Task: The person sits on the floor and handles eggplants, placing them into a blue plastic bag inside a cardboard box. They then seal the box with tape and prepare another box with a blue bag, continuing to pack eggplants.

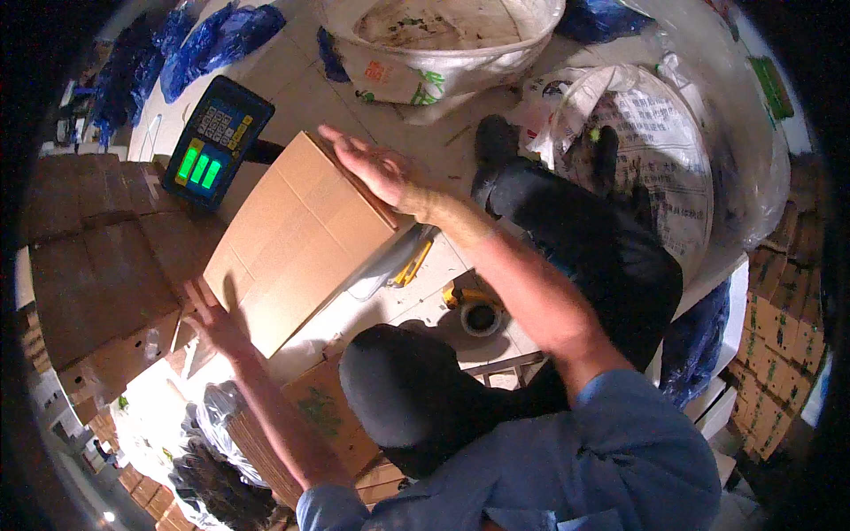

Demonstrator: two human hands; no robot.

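A cardboard box (pixel 299 239) stands tilted in the picture's middle left, a lengthwise band that looks like tape running over its face. My right hand (pixel 378 169) lies flat along the box's upper right side, fingers straight. Against the lower left edge rests my left hand (pixel 216 322), its fingers spread. The box sits between both palms. Beyond it stands a scale's display (pixel 219 143) with a keypad and lit green digits. Just right of the box are a yellow utility knife (pixel 413 263) and a tape dispenser with a roll (pixel 479 317). What the box rests on is mostly hidden.
Stacked cardboard boxes (pixel 106 265) stand at left. A large white woven sack (pixel 458 73) is open at the top; another printed sack (pixel 637 152) lies at right, beyond my legs. Blue plastic bags (pixel 219 40) lie at upper left. More boxes (pixel 777 358) are stacked far right.
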